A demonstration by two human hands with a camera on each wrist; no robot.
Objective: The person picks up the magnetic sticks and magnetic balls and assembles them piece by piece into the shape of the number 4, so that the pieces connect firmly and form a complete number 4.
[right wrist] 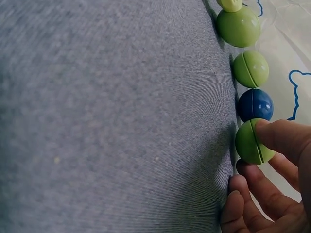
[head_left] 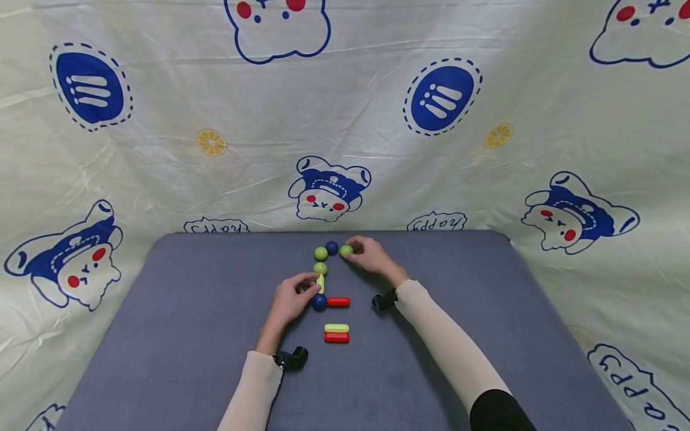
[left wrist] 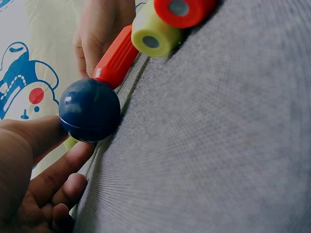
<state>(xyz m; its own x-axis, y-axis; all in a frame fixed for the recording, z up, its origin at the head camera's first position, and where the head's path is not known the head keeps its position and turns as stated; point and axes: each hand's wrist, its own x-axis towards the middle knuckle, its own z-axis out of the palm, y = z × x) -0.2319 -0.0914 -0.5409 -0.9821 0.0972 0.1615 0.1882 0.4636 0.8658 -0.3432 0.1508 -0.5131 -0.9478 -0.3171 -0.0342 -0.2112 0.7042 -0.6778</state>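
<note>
My right hand (head_left: 371, 256) pinches a green ball (right wrist: 250, 141) between thumb and fingers, at the right end of a short row. Beside that ball are a blue ball (right wrist: 256, 104) and another green ball (head_left: 320, 254). A further green ball (head_left: 320, 268) lies below them, above a yellow-green rod (head_left: 321, 282). My left hand (head_left: 291, 297) has its thumb and index finger around this rod. At the rod's near end is a dark blue ball (left wrist: 90, 110), with a red rod (head_left: 338, 302) reaching right from it. The left wrist view mostly hides the gripped rod behind the dark blue ball.
Nearer the front of the grey table (head_left: 178, 335), a second yellow-green rod (head_left: 336, 328) and a second red rod (head_left: 336, 338) lie side by side. A white printed cloth (head_left: 366, 179) hangs behind the table's back edge and at its sides.
</note>
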